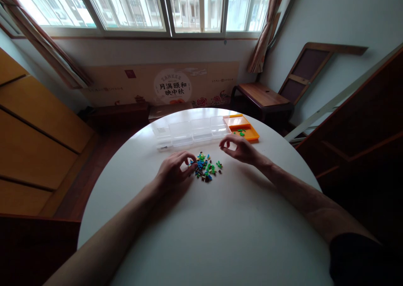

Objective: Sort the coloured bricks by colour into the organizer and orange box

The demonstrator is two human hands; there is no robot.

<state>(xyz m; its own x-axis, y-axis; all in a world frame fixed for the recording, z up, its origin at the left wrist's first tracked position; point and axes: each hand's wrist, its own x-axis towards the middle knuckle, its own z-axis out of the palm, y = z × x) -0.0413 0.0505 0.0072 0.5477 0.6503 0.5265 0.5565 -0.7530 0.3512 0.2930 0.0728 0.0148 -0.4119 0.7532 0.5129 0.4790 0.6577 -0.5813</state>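
Observation:
A loose pile of small plastic building bricks, in blue, green, black and a few pale colours, lies on the white round table. My left hand rests at the pile's left edge, thumb and forefinger pinched together among the bricks; what sits between the tips is too small to make out. Held just above the table to the right of the pile, my right hand has its thumb and fingertips brought together in a pinch. Behind it stands an orange tray with several green bricks inside.
A clear plastic compartment box stretches along the table's far side, left of the orange tray. Beyond the table are a wooden stool, a printed cardboard panel and windows. A yellow wooden cabinet stands at the left.

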